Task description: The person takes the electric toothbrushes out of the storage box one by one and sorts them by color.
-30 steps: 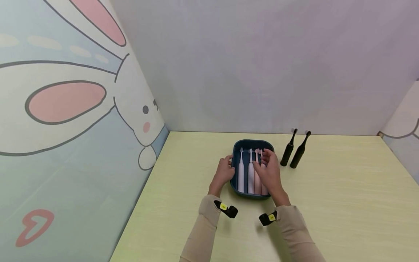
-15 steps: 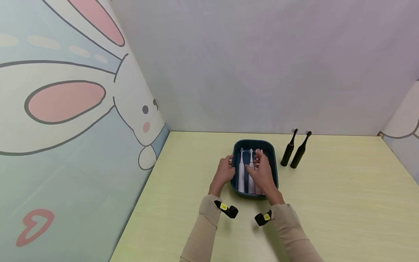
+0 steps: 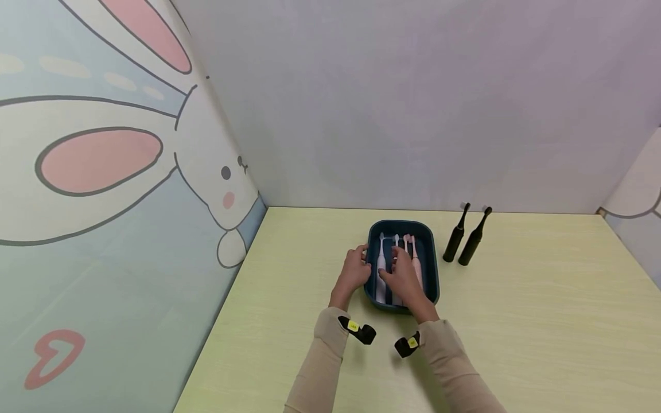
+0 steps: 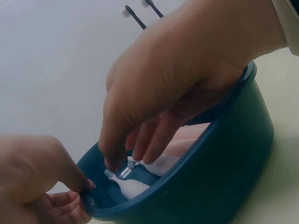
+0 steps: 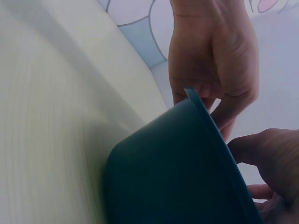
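Note:
A dark blue plastic bin (image 3: 431, 287) stands on the table with several electric toothbrushes lying side by side in it. On the left of the row is a white toothbrush (image 3: 381, 275), and on the right a pink toothbrush (image 3: 417, 265). My left hand (image 3: 354, 269) holds the bin's left rim, thumb inside and fingers outside, as the left wrist view shows. Over the middle of the bin hovers my right hand (image 3: 405, 278), its fingers loosely bent above the brushes with nothing held; it hides part of the middle ones.
Two black electric toothbrushes (image 3: 454, 241) stand upright on the pale wood-grain table (image 3: 542, 298), right of the bin. A plain wall (image 3: 413, 115) rises behind the table, and a rabbit-printed wall (image 3: 113, 246) borders its left side.
My right hand has moved left across the bin, from the pink toothbrushes toward the white ones, uncovering the pink ones. My left hand keeps its place on the rim.

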Demonstrator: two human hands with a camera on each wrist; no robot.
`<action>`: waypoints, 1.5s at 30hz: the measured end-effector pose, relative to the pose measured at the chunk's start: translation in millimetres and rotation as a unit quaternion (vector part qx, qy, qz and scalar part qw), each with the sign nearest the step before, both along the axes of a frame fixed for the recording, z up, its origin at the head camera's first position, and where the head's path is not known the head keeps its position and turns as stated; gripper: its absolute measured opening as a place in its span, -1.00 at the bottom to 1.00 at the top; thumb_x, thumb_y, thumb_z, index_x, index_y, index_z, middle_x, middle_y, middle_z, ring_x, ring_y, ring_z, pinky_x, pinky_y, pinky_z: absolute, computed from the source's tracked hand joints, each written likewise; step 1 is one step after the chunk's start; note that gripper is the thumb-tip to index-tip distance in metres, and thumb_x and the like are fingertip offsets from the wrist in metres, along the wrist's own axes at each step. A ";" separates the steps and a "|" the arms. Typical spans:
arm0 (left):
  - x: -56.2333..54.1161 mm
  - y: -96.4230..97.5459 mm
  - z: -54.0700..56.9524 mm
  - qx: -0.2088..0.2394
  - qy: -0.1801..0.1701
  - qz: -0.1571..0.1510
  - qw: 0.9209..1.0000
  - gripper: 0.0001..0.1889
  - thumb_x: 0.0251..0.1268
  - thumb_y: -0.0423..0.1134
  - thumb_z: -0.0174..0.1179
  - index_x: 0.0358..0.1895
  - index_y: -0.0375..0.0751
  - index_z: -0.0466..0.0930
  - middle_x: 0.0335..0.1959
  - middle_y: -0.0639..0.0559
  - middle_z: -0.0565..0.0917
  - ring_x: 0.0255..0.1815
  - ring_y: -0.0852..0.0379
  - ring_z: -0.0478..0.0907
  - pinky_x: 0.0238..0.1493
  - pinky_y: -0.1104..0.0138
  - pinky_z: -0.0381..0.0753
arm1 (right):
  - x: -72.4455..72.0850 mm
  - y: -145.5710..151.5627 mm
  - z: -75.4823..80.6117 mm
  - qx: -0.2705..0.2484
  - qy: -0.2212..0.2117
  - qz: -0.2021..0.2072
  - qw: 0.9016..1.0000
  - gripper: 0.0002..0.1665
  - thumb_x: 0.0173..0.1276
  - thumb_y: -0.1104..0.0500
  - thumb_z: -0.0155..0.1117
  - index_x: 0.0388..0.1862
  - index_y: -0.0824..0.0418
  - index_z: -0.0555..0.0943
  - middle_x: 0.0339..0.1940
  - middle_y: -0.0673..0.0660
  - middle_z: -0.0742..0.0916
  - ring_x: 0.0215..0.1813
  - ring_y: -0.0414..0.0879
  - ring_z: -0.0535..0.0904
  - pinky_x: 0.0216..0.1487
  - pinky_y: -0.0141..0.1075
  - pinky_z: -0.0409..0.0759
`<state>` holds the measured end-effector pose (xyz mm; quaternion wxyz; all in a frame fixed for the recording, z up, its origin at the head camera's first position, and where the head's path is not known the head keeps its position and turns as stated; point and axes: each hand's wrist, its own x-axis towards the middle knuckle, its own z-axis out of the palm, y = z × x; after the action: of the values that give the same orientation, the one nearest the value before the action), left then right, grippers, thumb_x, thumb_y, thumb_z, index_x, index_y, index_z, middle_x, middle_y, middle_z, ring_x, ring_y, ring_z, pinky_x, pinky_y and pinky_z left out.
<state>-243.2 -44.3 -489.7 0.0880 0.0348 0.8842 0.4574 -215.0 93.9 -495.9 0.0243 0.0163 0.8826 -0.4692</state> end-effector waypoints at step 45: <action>5.2 -2.4 5.6 -0.007 0.023 -0.002 1.000 -0.45 0.20 -0.48 0.06 0.32 -0.30 0.37 -0.19 -0.14 0.44 -0.32 0.11 0.40 -0.23 0.31 0.43 | -12.2 -20.1 7.1 0.192 -0.058 0.071 0.977 -0.61 0.36 0.24 0.12 0.03 0.53 0.45 -0.40 0.23 0.60 -0.43 -0.02 0.56 -0.43 -0.24 0.56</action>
<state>-238.0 -46.7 -484.0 0.0693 0.0467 0.8891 0.4499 -227.2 73.8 -488.8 0.1054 -0.0152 0.9522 -0.2862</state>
